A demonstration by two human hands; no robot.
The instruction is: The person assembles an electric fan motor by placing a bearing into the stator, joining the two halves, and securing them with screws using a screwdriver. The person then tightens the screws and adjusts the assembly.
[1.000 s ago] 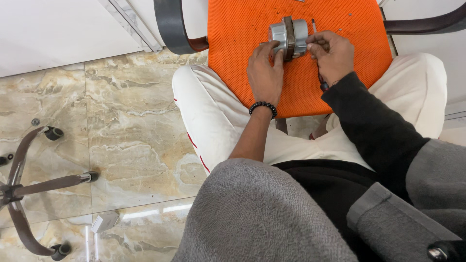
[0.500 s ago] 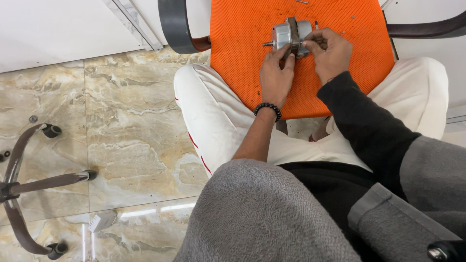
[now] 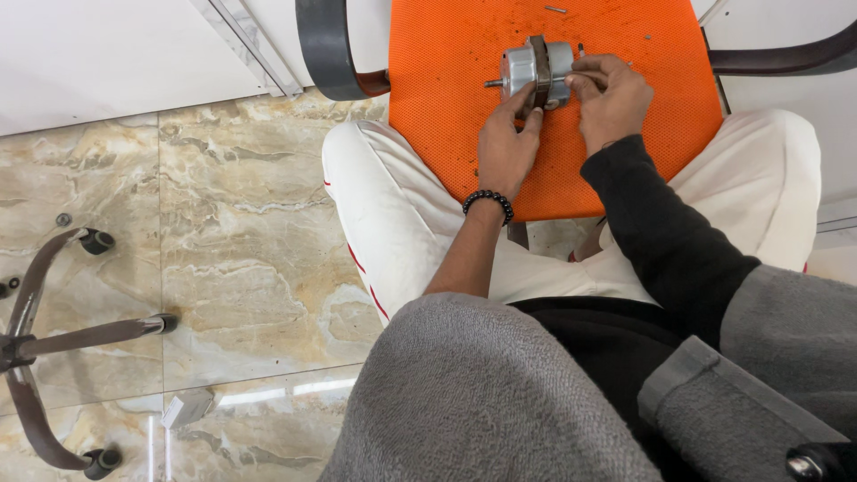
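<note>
A small silver electric motor (image 3: 533,70) with a dark middle band and a short shaft pointing left lies on the orange mesh chair seat (image 3: 446,107). My left hand (image 3: 505,147), with a black bead bracelet at the wrist, pinches the motor's near side at the band. My right hand (image 3: 611,96), in a black sleeve, grips the motor's right end with its fingertips. Both hands rest on the seat between my knees in white trousers.
The chair's dark armrests (image 3: 326,54) flank the seat. Small screws (image 3: 555,10) lie at the seat's far edge. A wheeled chair base (image 3: 45,339) stands on the marble floor at left. A small white object (image 3: 186,409) lies on the floor.
The motor has been turned so its shaft now points left, and both hands shifted slightly around it. The view has drifted a little.
</note>
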